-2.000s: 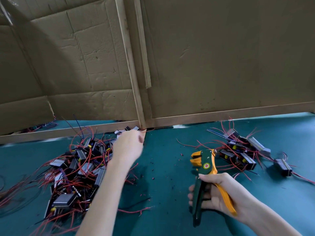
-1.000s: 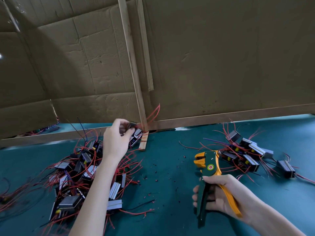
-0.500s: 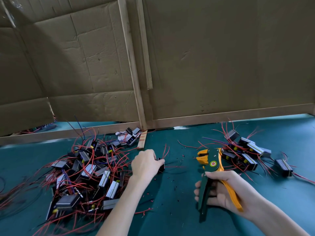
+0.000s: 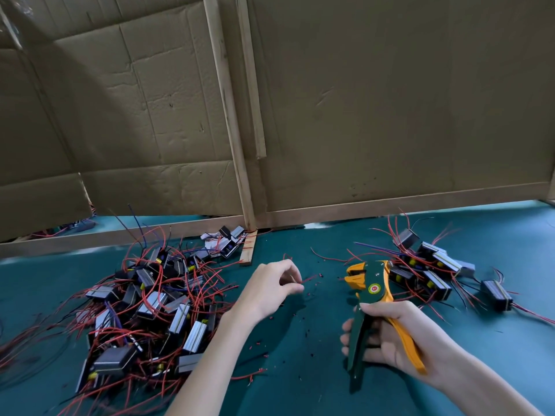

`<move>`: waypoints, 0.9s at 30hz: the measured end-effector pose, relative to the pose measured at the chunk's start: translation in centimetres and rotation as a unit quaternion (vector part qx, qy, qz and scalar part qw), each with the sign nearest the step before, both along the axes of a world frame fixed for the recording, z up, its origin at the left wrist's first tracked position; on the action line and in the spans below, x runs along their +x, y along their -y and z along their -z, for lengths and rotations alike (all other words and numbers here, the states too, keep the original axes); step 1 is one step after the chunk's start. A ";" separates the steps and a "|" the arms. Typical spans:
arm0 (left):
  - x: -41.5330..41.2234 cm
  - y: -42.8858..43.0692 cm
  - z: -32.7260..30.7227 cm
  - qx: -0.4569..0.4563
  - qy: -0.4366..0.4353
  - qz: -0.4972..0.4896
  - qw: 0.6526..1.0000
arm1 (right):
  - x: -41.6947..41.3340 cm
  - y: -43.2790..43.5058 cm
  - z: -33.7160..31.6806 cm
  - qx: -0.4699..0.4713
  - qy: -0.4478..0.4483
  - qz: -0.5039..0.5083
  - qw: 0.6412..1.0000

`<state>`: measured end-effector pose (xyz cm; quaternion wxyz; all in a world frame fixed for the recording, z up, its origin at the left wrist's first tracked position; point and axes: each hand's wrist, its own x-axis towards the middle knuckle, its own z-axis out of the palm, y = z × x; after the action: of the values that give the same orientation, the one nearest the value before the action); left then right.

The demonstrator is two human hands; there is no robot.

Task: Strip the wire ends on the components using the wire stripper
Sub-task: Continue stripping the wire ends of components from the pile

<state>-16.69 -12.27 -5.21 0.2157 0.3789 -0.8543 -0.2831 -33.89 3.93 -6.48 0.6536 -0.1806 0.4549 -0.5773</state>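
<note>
The left hand (image 4: 267,292) hovers over the middle of the teal cloth-covered table (image 4: 300,391), fingers curled, with thumb and forefinger pinching a thin red insulated wire (image 4: 307,279) whose free end points right. Whether a component hangs under the palm cannot be told.

To the right and nearer, the right hand (image 4: 390,340) grips the handles of a green-and-yellow wire stripper (image 4: 371,283), fingers wrapped round both handles. The tool's head stands up and faces left toward the wire, apart from it. A small round red-and-green label (image 4: 374,287) sits on the head; its writing is too small to read.

A large tangled pile of black-and-silver box-shaped components with red leads (image 4: 150,307) lies on the left. A smaller group of the same components (image 4: 432,270) lies at the far right. Tiny scraps of insulation (image 4: 310,293) dot the cloth between the hands. Behind stands a brown cardboard wall (image 4: 375,100) framed by pale wooden slats (image 4: 228,115).
</note>
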 end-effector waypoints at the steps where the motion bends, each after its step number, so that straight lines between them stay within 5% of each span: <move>1: 0.0 0.0 0.2 0.013 -0.016 -0.001 1.000 | 0.0 0.0 0.0 0.000 0.000 0.000 1.000; 9: -0.3 0.0 0.7 0.047 -0.073 0.021 0.996 | 0.3 -0.2 -0.2 -0.013 -0.008 -0.019 1.000; 19: -0.7 -1.7 -3.2 0.162 -0.251 0.070 0.952 | 0.6 -0.5 -0.5 -0.099 -0.053 -0.040 0.993; 27: -0.7 -3.6 -5.8 0.194 -0.245 0.097 0.945 | 1.2 -1.3 -1.3 -0.198 -0.072 -0.062 0.976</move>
<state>-17.39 -8.70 0.55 0.3117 0.2475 -0.7362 -0.5473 -32.73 5.18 -5.15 0.6051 -0.3750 0.3653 -0.5998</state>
